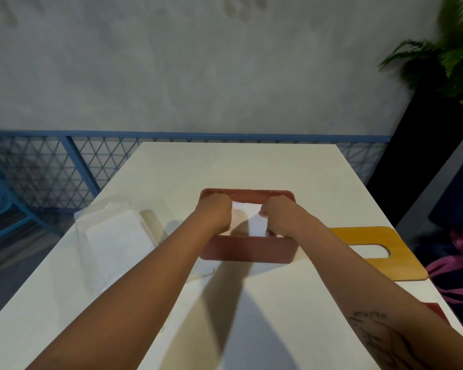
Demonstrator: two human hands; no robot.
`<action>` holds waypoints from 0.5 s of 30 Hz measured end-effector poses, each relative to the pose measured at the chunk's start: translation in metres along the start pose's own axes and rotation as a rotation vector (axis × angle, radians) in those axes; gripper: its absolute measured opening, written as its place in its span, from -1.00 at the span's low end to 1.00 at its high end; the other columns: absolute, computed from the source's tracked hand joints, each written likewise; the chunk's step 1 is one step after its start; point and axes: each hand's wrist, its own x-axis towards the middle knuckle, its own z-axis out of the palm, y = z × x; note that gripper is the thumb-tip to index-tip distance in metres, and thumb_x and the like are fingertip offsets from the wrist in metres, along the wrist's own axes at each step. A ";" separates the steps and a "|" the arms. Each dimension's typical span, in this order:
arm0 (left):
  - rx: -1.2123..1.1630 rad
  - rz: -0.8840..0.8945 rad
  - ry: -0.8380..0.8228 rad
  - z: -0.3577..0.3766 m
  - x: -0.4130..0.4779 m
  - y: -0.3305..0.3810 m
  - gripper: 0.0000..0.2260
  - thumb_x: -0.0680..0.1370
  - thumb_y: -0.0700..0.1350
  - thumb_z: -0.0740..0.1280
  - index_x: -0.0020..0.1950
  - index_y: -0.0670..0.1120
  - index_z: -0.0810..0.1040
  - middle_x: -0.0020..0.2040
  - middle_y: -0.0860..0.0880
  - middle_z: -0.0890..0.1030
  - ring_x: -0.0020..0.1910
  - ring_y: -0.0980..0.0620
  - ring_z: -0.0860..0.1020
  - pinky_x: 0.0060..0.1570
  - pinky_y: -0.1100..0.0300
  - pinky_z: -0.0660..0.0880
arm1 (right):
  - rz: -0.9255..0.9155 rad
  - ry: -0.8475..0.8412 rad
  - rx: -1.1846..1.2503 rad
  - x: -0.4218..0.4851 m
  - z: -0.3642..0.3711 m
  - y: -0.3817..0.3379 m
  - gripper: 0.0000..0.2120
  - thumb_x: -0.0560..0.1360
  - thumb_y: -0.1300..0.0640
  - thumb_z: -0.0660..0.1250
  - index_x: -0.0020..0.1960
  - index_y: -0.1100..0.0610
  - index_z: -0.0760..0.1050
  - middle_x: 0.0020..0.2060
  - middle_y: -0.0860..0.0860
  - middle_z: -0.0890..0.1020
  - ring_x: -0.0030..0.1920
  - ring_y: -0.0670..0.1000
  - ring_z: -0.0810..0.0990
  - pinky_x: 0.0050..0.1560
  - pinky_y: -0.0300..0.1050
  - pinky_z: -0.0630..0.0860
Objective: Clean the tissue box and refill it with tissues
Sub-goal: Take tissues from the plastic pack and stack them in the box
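Forearms [134, 303] over white table [225, 166], grey wall [198, 76]

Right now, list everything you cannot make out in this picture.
- Head view: the left hand curls its fingers into the tissue box behind its own knuckles, so its grip on the tissues is unclear.
- Head view: the box's floor is covered by the tissues and the right hand.
- Head view: the clear wrapper is blurred and its contents are unclear.
- Head view: a red item sits mostly behind the right forearm.

tissues [253, 221] in box [247, 249] (on table [251, 166]) | wrapper [112, 236] left | lid [364, 236] right
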 end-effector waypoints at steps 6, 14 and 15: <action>0.082 0.015 -0.084 -0.004 0.002 0.000 -0.93 0.40 -0.30 0.35 -0.28 -0.24 0.50 -0.30 -0.23 0.47 -0.30 -0.06 0.52 -0.32 0.16 0.46 | 0.022 0.013 0.133 0.005 0.001 0.001 -0.69 0.47 0.23 0.35 0.21 0.23 0.52 0.13 0.14 0.60 0.10 0.13 0.59 0.07 -0.08 0.52; -0.104 0.016 0.218 0.000 -0.007 -0.010 -0.84 0.52 -0.25 0.25 0.01 -0.18 0.61 0.00 -0.11 0.62 -0.04 -0.08 0.57 -0.11 0.16 0.46 | 0.028 0.151 -0.044 0.005 -0.001 -0.001 -0.82 0.44 0.23 0.37 0.04 0.19 0.58 -0.20 0.01 0.50 0.00 0.04 0.58 -0.13 -0.16 0.41; -0.119 0.007 0.283 0.001 -0.016 -0.010 -0.80 0.54 -0.22 0.25 0.10 -0.15 0.59 0.09 -0.10 0.60 0.03 -0.09 0.57 -0.03 0.14 0.48 | 0.041 0.211 -0.007 0.005 0.001 -0.001 -0.81 0.45 0.27 0.32 0.06 0.18 0.58 -0.13 0.03 0.54 0.04 0.05 0.59 -0.09 -0.16 0.43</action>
